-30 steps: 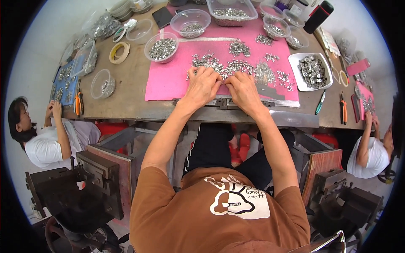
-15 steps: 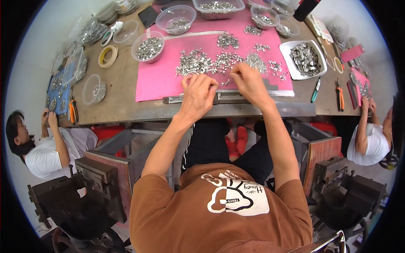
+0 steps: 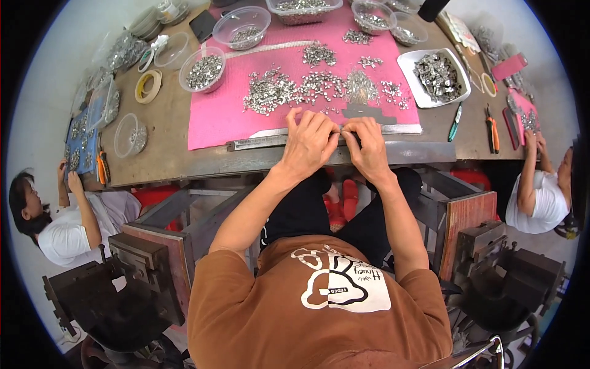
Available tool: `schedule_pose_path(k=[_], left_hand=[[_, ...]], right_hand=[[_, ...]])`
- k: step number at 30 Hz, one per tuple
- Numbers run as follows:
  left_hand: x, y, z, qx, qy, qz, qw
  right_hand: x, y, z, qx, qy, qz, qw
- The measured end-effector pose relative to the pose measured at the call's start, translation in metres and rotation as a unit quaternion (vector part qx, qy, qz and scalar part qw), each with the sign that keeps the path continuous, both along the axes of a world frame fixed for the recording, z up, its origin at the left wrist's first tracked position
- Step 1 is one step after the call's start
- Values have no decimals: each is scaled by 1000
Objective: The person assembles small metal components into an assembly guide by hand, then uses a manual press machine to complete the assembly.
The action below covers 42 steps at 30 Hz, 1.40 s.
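My left hand [image 3: 309,141] and my right hand [image 3: 367,146] meet at the front edge of the pink mat [image 3: 212,129]. Thumbs and fingertips are pinched close together over a long slim metal bar [image 3: 255,142] that lies along the table edge. Whatever they hold is too small or hidden to make out. Just beyond my hands are loose piles of small shiny metal parts [image 3: 270,91], with a heap of thin pin-like pieces [image 3: 361,88] to the right. A flat grey metal plate [image 3: 369,112] lies right behind my right hand.
Clear tubs of metal parts [image 3: 204,72] stand left and along the back. At right are a white dish [image 3: 409,86] of dark metal pieces, a green-handled tool [image 3: 455,123] and orange-handled pliers [image 3: 493,132]. A tape roll [image 3: 148,86] lies left. Co-workers sit at both sides.
My right hand has come down from the small parts toward the table edge. My left hand has shifted right, so the fingertips now nearly touch. The whole view has shifted slightly.
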<state>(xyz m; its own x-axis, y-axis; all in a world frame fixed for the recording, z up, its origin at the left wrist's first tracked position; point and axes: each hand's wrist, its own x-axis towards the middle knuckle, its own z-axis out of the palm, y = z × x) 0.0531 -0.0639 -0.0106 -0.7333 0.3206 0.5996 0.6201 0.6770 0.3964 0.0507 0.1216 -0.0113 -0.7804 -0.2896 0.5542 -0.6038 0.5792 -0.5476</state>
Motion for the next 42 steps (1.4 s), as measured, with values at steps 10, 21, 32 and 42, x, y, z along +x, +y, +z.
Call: schedule_pose_path(k=[10,21,32,42], left_hand=[[-11,-26,8,48,-59,20,997],[-7,-30,15,-94,-90,-16,991],[-8,-37,19,-164,-84,-24,983],[-16,-26,10,-183,-78,-59,978]], right_hand=[[2,6,2,-71,-35,8,997],[6,2,0,-69,-2,-40,997],[7,5,-1,-93,2,-61,994],[6,5,0,-105,0,-54,993]])
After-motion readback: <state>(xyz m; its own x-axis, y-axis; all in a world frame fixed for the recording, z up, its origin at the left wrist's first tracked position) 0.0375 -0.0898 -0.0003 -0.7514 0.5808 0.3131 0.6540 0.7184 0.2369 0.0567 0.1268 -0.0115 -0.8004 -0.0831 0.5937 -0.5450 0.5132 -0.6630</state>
